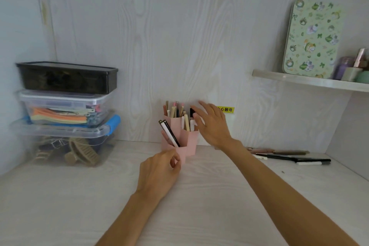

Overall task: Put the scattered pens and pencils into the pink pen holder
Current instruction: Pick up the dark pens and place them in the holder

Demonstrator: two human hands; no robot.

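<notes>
The right hand [212, 126] covers the right side of the pink pen holder [190, 142], so the pens standing there show only in part, and its outstretched fingers are smeared by motion. The left hand [159, 173] hides the holder's near bottom corner and the lower ends of the two pens [169, 133] it pinches. The loose pens [289, 158] on the desk to the right are partly behind the right forearm. The yellow sticker [226, 109] loses its left end behind the fingers. The bottles [357, 68] on the shelf run off the right edge.
</notes>
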